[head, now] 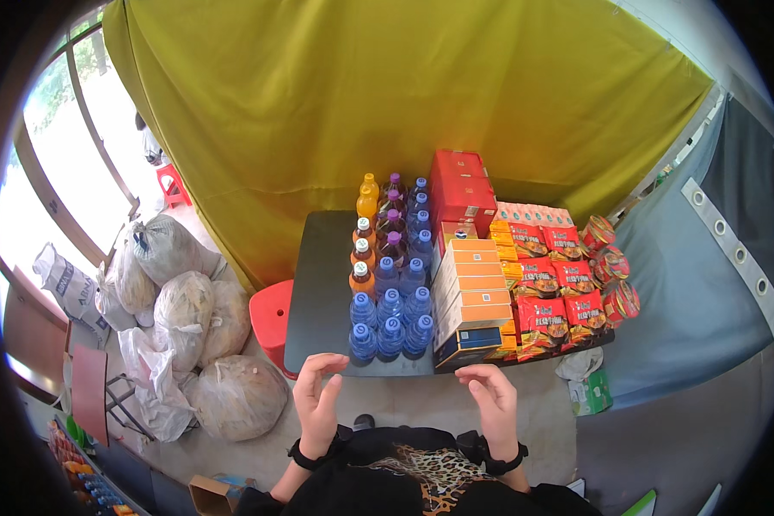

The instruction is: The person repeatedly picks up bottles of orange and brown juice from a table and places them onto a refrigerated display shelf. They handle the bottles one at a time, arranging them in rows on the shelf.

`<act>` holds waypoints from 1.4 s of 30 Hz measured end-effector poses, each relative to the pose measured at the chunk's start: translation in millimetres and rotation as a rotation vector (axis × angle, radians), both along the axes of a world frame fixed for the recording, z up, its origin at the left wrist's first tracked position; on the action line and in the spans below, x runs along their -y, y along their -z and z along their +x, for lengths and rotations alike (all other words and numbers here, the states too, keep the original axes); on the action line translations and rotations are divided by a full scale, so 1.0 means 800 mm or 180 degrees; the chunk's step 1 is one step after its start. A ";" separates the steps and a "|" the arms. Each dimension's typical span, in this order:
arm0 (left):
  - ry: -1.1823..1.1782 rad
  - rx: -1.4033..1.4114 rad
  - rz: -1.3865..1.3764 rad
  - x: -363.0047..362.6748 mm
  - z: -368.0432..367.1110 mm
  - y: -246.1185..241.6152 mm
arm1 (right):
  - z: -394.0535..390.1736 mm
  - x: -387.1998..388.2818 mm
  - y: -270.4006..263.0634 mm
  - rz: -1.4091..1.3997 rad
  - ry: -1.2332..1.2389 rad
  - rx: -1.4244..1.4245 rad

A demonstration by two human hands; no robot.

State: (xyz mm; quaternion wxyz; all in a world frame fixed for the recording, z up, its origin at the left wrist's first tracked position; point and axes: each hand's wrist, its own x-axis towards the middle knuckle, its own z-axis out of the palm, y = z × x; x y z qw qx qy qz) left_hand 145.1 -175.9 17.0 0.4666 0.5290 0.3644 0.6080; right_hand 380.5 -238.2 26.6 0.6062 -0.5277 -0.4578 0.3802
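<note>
My left hand (pixel 319 396) is raised with curved fingers near the front edge of a dark table (pixel 322 271), holding nothing. Opposite it, my right hand (pixel 490 400) is likewise empty, its thumb apart from the fingers. Rows of blue-capped water bottles (pixel 390 335) stand between and beyond the hands. Behind them are orange drink bottles (pixel 362 277), purple-capped dark bottles (pixel 393 248) and yellow drink bottles (pixel 366 203). To their right are stacked orange and white boxes (pixel 474 284), a dark blue box (pixel 467 345), red cartons (pixel 462 190), red instant noodle packets (pixel 542 319) and instant noodle tubs (pixel 621 303).
A red stool (pixel 274 322) stands at the table's left side. Filled plastic bags (pixel 238 396) lie on the floor farther left. A yellow curtain (pixel 393 84) hangs behind the table. An open cardboard box (pixel 213 495) is at lower left, and a green box (pixel 591 392) below the table's right end.
</note>
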 end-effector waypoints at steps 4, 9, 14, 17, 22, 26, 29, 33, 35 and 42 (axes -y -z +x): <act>-0.0029 -0.0010 -0.0077 -0.009 0.006 0.009 | 0.002 -0.011 0.008 -0.0131 -0.0042 0.0089; -0.0029 0.0031 -0.0284 -0.036 -0.008 0.019 | -0.007 -0.037 0.015 -0.0192 -0.0088 0.0143; 0.0038 0.0133 -0.0440 -0.094 -0.036 0.028 | -0.039 -0.090 0.022 -0.0326 -0.0019 0.0063; 0.0222 0.0032 -0.0376 -0.154 -0.067 0.029 | -0.078 -0.135 0.023 -0.0335 0.0027 -0.0113; 0.0404 0.0017 -0.0278 -0.264 -0.128 0.017 | -0.155 -0.222 0.009 -0.0579 -0.0371 -0.0372; 0.0720 0.0055 -0.0621 -0.349 -0.159 0.015 | -0.204 -0.296 -0.002 -0.0803 -0.0723 -0.0721; 0.1090 0.0174 -0.1025 -0.407 -0.165 0.026 | -0.228 -0.344 -0.004 -0.0855 -0.0645 -0.1285; 0.1651 -0.0007 -0.1277 -0.495 -0.139 0.054 | -0.234 -0.413 0.005 -0.0672 -0.0235 -0.2217; 0.1877 -0.0149 -0.1350 -0.537 -0.112 0.076 | -0.226 -0.450 0.020 -0.0473 -0.0043 -0.2878; 0.2424 -0.0345 -0.2016 -0.642 0.006 0.145 | -0.172 -0.596 0.115 -0.0807 0.0969 -0.3664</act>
